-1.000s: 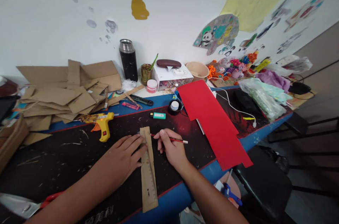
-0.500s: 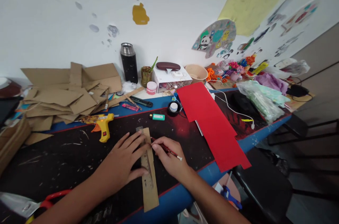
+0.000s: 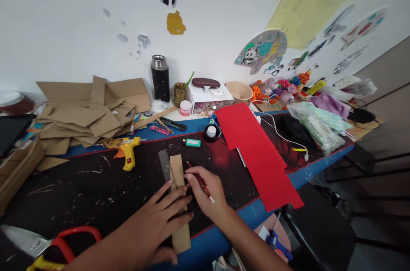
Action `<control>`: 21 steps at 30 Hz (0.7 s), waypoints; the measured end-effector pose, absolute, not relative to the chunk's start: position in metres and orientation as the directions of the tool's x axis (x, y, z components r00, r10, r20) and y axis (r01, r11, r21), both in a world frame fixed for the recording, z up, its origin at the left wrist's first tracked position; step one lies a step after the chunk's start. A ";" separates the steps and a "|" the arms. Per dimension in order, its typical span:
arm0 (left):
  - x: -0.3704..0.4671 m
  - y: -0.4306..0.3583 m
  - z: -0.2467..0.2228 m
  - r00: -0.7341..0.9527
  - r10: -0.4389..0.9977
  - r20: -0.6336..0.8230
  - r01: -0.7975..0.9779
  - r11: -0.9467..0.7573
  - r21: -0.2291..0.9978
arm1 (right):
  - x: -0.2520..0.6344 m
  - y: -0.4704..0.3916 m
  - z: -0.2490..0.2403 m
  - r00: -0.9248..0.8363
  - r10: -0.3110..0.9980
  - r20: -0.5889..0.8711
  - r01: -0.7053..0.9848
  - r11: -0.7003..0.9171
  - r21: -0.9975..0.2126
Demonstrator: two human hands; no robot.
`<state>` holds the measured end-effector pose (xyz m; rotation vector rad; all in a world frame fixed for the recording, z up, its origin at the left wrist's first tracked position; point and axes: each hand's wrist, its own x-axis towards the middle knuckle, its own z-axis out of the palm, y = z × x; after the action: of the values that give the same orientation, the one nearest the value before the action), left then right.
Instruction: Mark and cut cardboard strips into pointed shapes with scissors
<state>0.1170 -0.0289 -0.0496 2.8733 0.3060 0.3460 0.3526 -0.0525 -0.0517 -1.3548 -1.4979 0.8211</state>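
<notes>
A narrow cardboard strip lies on the dark tabletop, running away from me. My left hand rests flat across it, fingers spread, touching the strip. A clear ruler pokes out at the far left of the strip, slanted; its near part is hidden under my fingers. Just right of the strip, my right hand is closed round a dark red pencil with a whitish end. That end points toward me, and my right fingertips are close to the strip's right edge.
Red-handled scissors lie at the near left. Beyond are a yellow glue gun, a green lighter and a cardboard pile. A red sheet overhangs the right table edge. A black flask stands by the wall.
My left hand has slid toward me along the strip. The ruler's far end has come away from the strip to the left. My right hand still holds the pencil, slightly nearer me.
</notes>
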 end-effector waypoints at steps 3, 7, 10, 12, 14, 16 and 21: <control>0.105 -0.016 -0.055 0.949 0.284 0.136 0.230 -0.919 0.321 | 0.349 -0.049 -0.052 -0.011 0.979 0.204 0.373 0.193 -0.907; 0.087 -0.007 -0.055 0.950 0.303 0.078 0.244 -0.873 0.422 | 0.342 -0.043 -0.050 -0.093 0.978 0.185 0.352 0.206 -0.913; 0.081 -0.011 -0.048 0.947 0.314 0.072 0.258 -0.872 0.416 | 0.338 -0.038 -0.047 -0.161 0.967 0.196 0.341 0.241 -0.909; 0.080 -0.014 -0.045 0.932 0.342 0.122 0.280 -0.891 0.357 | 0.337 -0.035 -0.047 -0.172 0.962 0.212 0.328 0.259 -0.908; 0.080 -0.016 -0.045 0.886 0.406 0.222 0.342 -0.898 0.276 | 0.339 -0.033 -0.048 -0.138 0.971 0.198 0.292 0.230 -0.928; 0.081 -0.015 -0.048 0.809 0.489 0.325 0.441 -0.872 0.214 | 0.341 -0.033 -0.051 -0.077 0.987 0.144 0.239 0.159 -0.958; 0.092 -0.015 -0.060 0.755 0.538 0.374 0.527 -0.838 0.143 | 0.344 -0.032 -0.053 -0.015 0.998 0.065 0.153 0.067 -0.986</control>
<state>0.0923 -0.0153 -0.0599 2.9163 0.8849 0.6354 0.3438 -0.0315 -0.0534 -1.2664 -1.3595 1.0904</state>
